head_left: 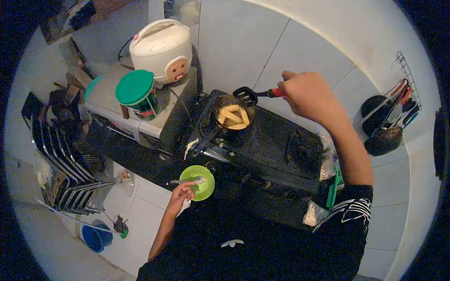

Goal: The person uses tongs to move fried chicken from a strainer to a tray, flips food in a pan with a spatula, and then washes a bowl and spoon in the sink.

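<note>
My right hand is closed around the red handle of a black slotted spatula. The spatula's head is at the upper right rim of a small dark frying pan. Several golden-yellow pieces of food lie in the pan, which sits on the left burner of a black gas stove. Lower down, my left hand has its fingers closed at the left rim of a lime-green bowl. A metal spoon rests in the bowl, with some whitish stuff at its tip.
Left of the stove, a white rice cooker and a green-lidded tub stand on a box-shaped appliance. Utensils hang on the right wall. Plastic bags lie by the stove's right end. A metal rack and blue bucket are at left.
</note>
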The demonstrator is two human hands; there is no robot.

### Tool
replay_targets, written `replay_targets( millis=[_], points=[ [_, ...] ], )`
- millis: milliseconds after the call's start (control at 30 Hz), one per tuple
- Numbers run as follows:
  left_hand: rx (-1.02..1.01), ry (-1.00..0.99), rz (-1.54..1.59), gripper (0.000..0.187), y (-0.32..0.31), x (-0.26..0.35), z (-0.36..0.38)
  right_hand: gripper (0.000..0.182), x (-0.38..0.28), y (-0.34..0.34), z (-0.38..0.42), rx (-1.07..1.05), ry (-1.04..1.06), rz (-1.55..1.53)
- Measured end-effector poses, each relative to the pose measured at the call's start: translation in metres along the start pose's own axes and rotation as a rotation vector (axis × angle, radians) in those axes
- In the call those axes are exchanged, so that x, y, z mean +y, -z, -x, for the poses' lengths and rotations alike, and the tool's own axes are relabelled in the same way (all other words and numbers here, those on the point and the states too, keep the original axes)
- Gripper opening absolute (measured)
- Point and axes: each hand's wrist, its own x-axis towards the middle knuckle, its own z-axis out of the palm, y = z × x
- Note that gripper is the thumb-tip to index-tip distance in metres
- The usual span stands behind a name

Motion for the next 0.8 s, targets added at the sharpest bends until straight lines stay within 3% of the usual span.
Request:
replay_targets(
  millis=[233,433,733,800],
  points=[
    [-0.039,-0.003,0.041,0.034,0.004,0.006,-0.006,0.006,-0.055,0.004,-0.007,-0.015,0.040,-0.010],
    [-0.105,-0.038,0.057,0.038,0.013,0.006,-0.012,0.009,-0.092,-0.006,-0.025,-0.147,0.005,0.007],
    [-0.093,-0.044,-0.005,0.033,0.032,0.005,-0.013,0.011,-0.088,-0.016,-0.015,-0.183,-0.144,-0.101],
    [-0.101,-0.032,-0.026,0.032,0.033,0.008,-0.012,0.014,-0.082,-0.015,-0.007,-0.164,-0.274,-0.169]
  ],
)
